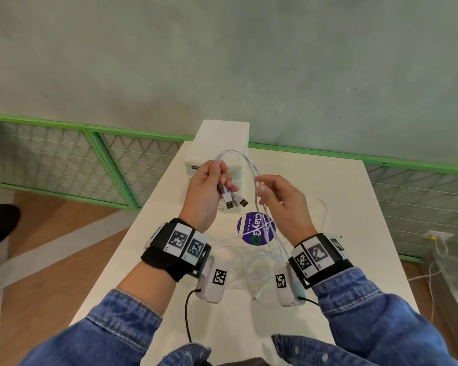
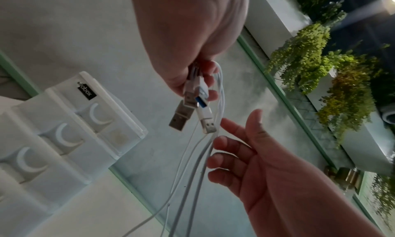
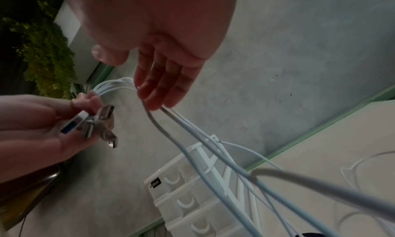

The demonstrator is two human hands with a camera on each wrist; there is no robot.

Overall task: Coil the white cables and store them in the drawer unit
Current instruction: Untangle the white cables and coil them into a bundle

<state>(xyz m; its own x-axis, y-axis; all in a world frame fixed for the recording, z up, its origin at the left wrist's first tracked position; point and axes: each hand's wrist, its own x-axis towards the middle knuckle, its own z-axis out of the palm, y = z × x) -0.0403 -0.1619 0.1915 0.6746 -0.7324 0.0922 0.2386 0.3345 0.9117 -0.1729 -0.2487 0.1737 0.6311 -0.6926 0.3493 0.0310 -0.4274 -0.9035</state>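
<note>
Several white cables arch between my two hands above the table. My left hand grips their USB plugs in a bunch, seen close in the left wrist view. My right hand is to its right, fingers nearly straight, fingertips touching the hanging strands. From there the cables drop loosely onto the table. The white drawer unit stands just behind my hands; its crescent-handled drawer fronts show in both wrist views.
The white table carries a purple round sticker and slack cable loops near my wrists. A green mesh fence runs behind the table. More wires lie on the floor at right.
</note>
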